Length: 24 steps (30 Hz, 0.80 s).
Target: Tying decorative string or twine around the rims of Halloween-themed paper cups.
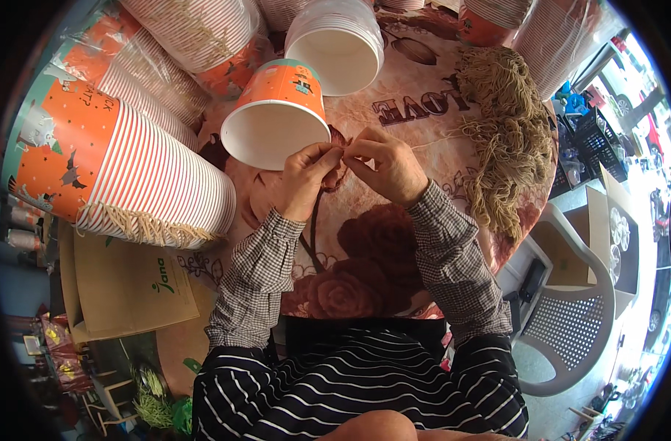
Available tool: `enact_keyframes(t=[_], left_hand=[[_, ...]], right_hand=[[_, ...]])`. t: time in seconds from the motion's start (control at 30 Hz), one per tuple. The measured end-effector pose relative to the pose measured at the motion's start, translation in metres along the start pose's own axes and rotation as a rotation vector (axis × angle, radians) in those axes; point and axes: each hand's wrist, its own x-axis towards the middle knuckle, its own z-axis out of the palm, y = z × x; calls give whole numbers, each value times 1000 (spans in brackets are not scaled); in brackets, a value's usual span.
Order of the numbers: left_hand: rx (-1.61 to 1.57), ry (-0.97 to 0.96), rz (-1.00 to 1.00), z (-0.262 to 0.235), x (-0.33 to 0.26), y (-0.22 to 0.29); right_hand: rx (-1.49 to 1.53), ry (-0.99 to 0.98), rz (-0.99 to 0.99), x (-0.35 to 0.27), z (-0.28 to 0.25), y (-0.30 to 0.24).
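My left hand and my right hand meet fingertip to fingertip over the table, both pinched closed. A thin strand of twine seems to run between the fingers, and a pale line trails right from my right hand toward a heap of tan twine. Right beside my left fingertips is the rim of an orange and teal paper bucket, lying on its side with its white inside toward me. Exactly how the strand meets the rim is hidden by my fingers.
At the left lies a long stack of nested paper buckets with twine loops along it. Behind are more wrapped stacks and white-lined buckets. A flowered cloth covers the table. A cardboard box and a grey plastic chair flank me.
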Motion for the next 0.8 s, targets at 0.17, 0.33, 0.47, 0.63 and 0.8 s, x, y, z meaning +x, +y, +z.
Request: enact_keyframes(t=[0.17, 0.33, 0.47, 0.63, 0.8], left_hand=[[30, -31, -2, 2, 1, -1], [139, -99, 60, -2, 2, -8], [192, -77, 70, 2, 0, -5], [155, -69, 78, 0, 1, -6], [76, -29, 86, 0, 1, -4]], right_hand=[[83, 55, 40, 1, -1, -1], [114, 92, 70, 3, 2, 7], [165, 62, 148, 2, 1, 12], [270, 47, 189, 2, 4, 17], [360, -11, 232, 2, 7, 19]])
